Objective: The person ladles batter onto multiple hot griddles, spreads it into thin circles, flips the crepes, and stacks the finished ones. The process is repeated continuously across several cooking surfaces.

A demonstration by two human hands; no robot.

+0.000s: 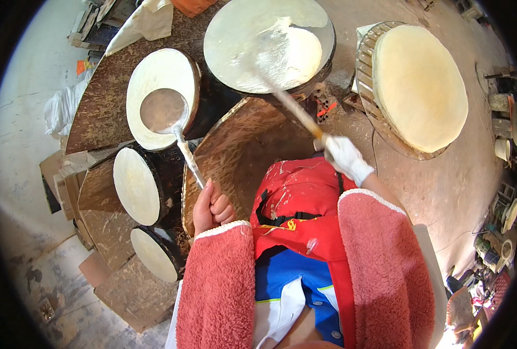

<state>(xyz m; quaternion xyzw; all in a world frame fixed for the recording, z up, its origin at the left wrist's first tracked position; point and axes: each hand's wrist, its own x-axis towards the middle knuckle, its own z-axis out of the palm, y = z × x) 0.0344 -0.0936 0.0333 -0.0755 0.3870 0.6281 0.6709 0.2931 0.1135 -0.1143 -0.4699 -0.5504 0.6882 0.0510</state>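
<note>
Blotchy brown floor (415,189), brightly lit

The ladle (184,148) has a broad, round, brownish-grey head and a slim, silvery handle smeared whitish at the neck. It slants from its head over the lower-right part of the pale round flatbread (138,81), past that griddle's near edge; whether the head touches is unclear. The stick (296,109), tan at its lower end and paler further up, slants over the near edge of the large round griddle (229,52), its far end blurred by motion. Wet, cream-coloured batter (305,53) lies thick toward the griddle's right edge, ragged and streaky toward its middle.
</note>
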